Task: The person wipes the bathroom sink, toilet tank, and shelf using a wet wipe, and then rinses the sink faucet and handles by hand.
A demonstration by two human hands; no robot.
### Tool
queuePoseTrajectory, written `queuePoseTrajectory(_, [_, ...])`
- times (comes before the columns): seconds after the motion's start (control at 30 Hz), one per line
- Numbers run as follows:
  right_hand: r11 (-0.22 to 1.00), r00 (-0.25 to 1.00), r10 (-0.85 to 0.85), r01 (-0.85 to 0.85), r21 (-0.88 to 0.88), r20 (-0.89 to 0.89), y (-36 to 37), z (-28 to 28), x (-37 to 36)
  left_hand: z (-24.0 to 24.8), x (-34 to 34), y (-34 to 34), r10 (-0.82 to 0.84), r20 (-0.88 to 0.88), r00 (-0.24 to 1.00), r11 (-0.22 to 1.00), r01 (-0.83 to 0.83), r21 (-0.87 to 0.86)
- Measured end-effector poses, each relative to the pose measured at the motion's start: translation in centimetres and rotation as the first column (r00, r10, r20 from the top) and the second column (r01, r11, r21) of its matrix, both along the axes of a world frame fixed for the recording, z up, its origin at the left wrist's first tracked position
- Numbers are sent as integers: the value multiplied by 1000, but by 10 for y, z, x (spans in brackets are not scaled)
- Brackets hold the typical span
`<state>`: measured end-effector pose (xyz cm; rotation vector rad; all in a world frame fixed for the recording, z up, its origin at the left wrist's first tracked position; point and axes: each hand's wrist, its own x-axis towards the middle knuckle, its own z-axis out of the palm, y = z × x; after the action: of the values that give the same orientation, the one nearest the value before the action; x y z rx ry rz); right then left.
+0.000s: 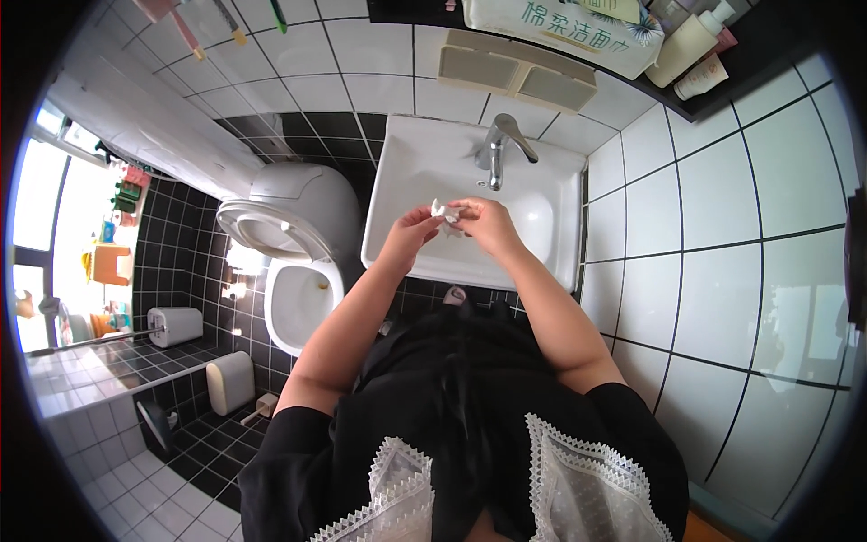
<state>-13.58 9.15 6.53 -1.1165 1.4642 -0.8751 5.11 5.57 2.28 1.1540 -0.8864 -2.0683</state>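
Both hands are raised over the near part of the white sink, close together. Between them is a small crumpled white tissue, soft and bunched. My left hand pinches it from the left with thumb and fingers. From the other side my right hand has its fingers closed on the same tissue. Part of the tissue hangs below the fingertips; the fingers hide the rest. Behind the hands stands the chrome faucet, its spout pointing down into the basin. I cannot make out any running water.
Left of the sink is a toilet with its lid up. Above the sink hangs a beige two-part wall box. A dark shelf carries a wipes pack, a pump bottle and a tube. White tiled wall stands on the right.
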Motion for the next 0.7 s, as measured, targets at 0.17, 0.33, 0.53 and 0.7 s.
queuePoseTrajectory(0.17, [986, 962, -97, 58, 157, 255, 6, 0, 0, 5, 30, 12, 145, -159, 977, 987, -132, 88])
queuePoseTrajectory(0.33, [968, 816, -219, 114, 222, 536, 17, 2, 22, 15, 55, 12, 103, -229, 968, 994, -91, 64])
queuePoseTrajectory(0.53, [966, 935, -220, 170, 193, 277, 26, 1, 43, 36, 65, 7, 68, -350, 934, 996, -44, 76])
queuePoseTrajectory(0.7, [989, 898, -85, 22, 150, 431, 34, 19, 66, 53, 63, 12, -44, -115, 992, 998, 40, -37])
